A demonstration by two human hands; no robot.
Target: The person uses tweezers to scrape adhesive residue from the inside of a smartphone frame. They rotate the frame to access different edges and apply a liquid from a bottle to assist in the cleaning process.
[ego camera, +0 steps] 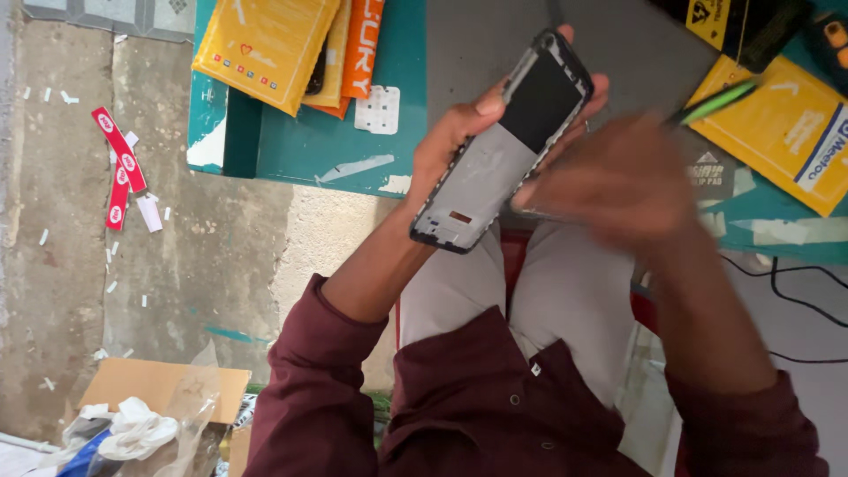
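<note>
My left hand (455, 141) grips the thin, light phone frame (503, 141) by its long edges above my lap, since it seems easy to bend, while my blurry right hand (618, 181) pinches a green tool (715, 102).

Opened black phone frame, held tilted
The black rectangular phone frame (503, 146) shows a grey inner plate and dark upper panel; a green-handled tool (715, 102) is blurred.

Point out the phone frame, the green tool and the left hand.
phone frame (495, 168): head view, on its grey inner plate.
green tool (717, 102): head view, on its green shaft.
left hand (450, 141): head view, on the thumb side.
</note>
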